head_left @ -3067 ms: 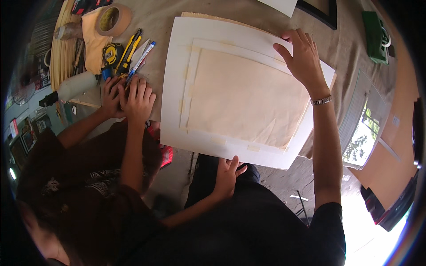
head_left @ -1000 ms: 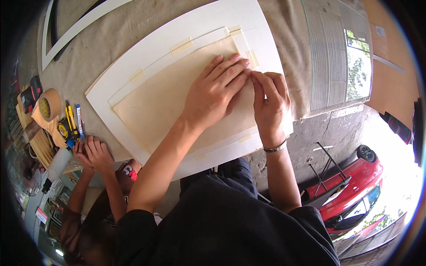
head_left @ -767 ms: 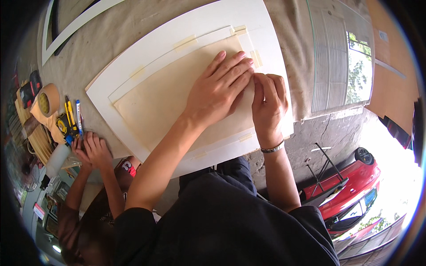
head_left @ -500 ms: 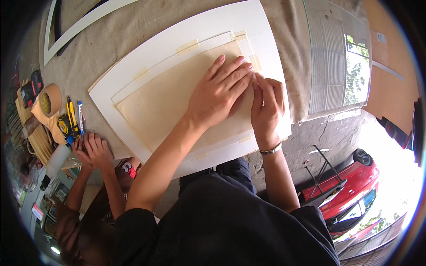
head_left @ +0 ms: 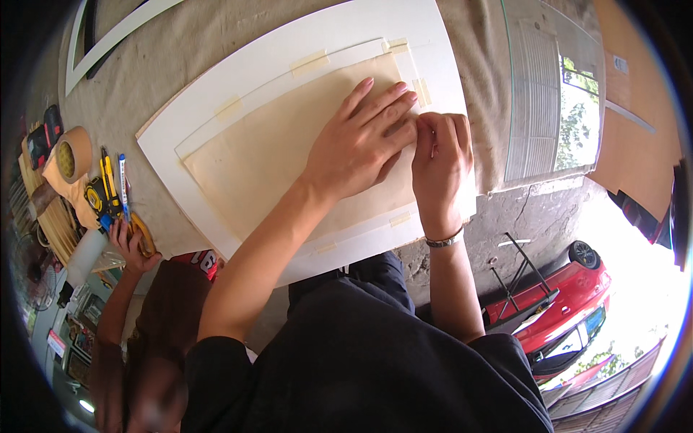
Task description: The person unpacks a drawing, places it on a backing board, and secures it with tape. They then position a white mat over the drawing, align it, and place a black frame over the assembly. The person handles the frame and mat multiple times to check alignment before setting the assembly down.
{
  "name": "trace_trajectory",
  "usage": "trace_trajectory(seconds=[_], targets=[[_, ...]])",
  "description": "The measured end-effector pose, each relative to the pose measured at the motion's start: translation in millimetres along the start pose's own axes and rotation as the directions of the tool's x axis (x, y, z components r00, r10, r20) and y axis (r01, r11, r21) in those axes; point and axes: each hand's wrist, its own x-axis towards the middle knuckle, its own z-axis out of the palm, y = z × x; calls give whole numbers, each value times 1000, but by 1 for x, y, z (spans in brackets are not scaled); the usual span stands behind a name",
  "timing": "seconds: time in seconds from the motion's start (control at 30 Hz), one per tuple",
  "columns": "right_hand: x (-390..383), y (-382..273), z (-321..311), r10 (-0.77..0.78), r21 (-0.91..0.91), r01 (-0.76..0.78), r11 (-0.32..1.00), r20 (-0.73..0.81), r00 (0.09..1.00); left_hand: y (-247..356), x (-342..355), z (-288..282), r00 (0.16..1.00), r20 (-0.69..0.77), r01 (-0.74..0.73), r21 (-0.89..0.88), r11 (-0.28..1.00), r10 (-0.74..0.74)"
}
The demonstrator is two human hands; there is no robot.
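Observation:
A beige paper sheet (head_left: 267, 155) lies on a larger white board (head_left: 216, 86), with masking tape pieces around its edges. One tape strip (head_left: 309, 63) crosses the far edge, and another strip (head_left: 421, 92) sits at the right edge, just beyond my hands. My left hand (head_left: 359, 141) rests flat on the sheet with its fingers stretched and apart. Close beside its fingertips, my right hand (head_left: 442, 162) is closed in a pinch over the sheet's right edge. Whatever is between its fingertips is hidden.
Glass panes (head_left: 552, 101) lie at the right on the cloth-covered table (head_left: 480, 43). At left are a tape roll (head_left: 72, 155), a tape measure (head_left: 97, 193), a marker (head_left: 123, 177) and a white frame (head_left: 108, 47). A co-worker's hand (head_left: 130, 249) is near an orange-handled tool (head_left: 144, 234).
My right hand's fingers have curled in more and shifted slightly right. My left hand stays nearly in place. The co-worker's hands have parted, and an orange handle now shows.

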Motion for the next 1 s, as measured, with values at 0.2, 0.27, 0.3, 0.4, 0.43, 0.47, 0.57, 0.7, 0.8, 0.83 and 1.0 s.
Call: trace_trajectory(seconds=[0.2, 0.27, 0.3, 0.4, 0.43, 0.47, 0.57, 0.7, 0.8, 0.83, 1.0], targets=[[1, 8, 4, -70, -68, 72, 995, 39, 997, 1, -1, 0, 1000, -17, -21, -18, 1000, 20], [-4, 6, 1, -39, 11, 39, 999, -16, 999, 0, -1, -3, 999, 12, -34, -14, 999, 34], [-11, 8, 0, -13, 37, 14, 999, -15, 1000, 0, -1, -3, 999, 13, -31, -17, 999, 31], [-17, 14, 1, -15, 33, 14, 999, 5, 1000, 0, -3, -3, 1000, 9, -30, -22, 999, 30], [-16, 12, 2, 4, 52, -4, 999, 5, 1000, 0, -3, -2, 999, 1, -34, -21, 999, 34], [-14, 9, 3, -13, 14, 12, 1000, 5, 1000, 0, -4, -1, 999, -6, -38, -20, 999, 37], [-4, -1, 4, -50, -84, 50, 995, 4, 999, -1, -4, 4, 998, -51, -42, -18, 999, 41], [-5, 3, 4, -39, -82, 40, 996, 20, 999, -1, -4, 1, 999, -35, -40, -22, 999, 39], [-13, 7, 4, -31, 5, 31, 1000, -59, 998, -1, -4, 0, 998, -39, -43, -27, 999, 42], [-15, 7, 3, -25, -3, 25, 1000, -51, 998, -1, -4, 0, 998, -47, -41, -34, 999, 40], [-11, 1, 1, -2, -36, 2, 999, -1, 1000, -1, -5, 3, 997, -70, -41, -40, 998, 38]])
